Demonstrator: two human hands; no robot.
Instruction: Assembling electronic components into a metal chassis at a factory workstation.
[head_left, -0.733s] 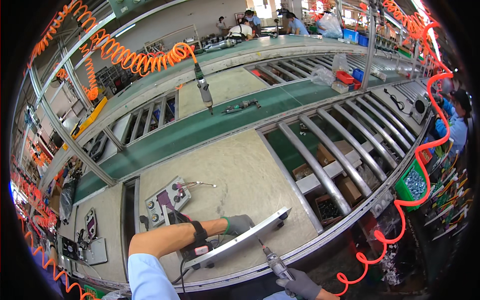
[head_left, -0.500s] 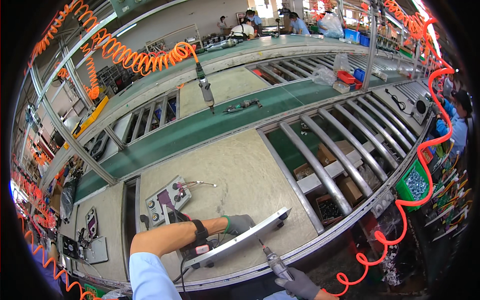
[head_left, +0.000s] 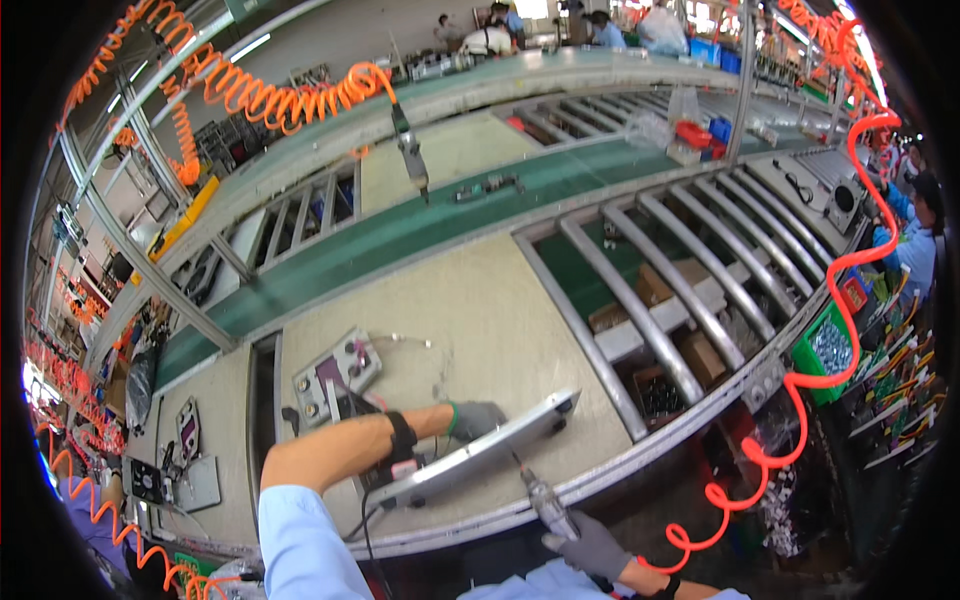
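A long silver metal panel (head_left: pixel 476 453) with black feet on its near face stands tilted on edge on the worktop. My left hand (head_left: pixel 473 421), in a grey glove, grips it from the far side, and the panel partly hides the fingers. In my right hand (head_left: pixel 592 548), also gloved in grey, is a pneumatic screwdriver (head_left: pixel 546 502). Its bit points up at the panel's near face, close to the lower edge; whether they touch I cannot tell. A grey unit with round knobs and loose wires (head_left: pixel 338 376) lies beyond my left forearm.
Metal rollers (head_left: pixel 640 300) run to the right of the worktop (head_left: pixel 480 310). Across the green belt (head_left: pixel 590 180), another screwdriver (head_left: pixel 410 158) hangs from an orange coiled hose. A red hose (head_left: pixel 795 410) loops at right near a green bin of small parts (head_left: pixel 828 350). Other people work nearby.
The whole view has shifted slightly. My right hand and the screwdriver have moved a little up and left, bringing the bit nearer the panel. My left hand keeps its hold.
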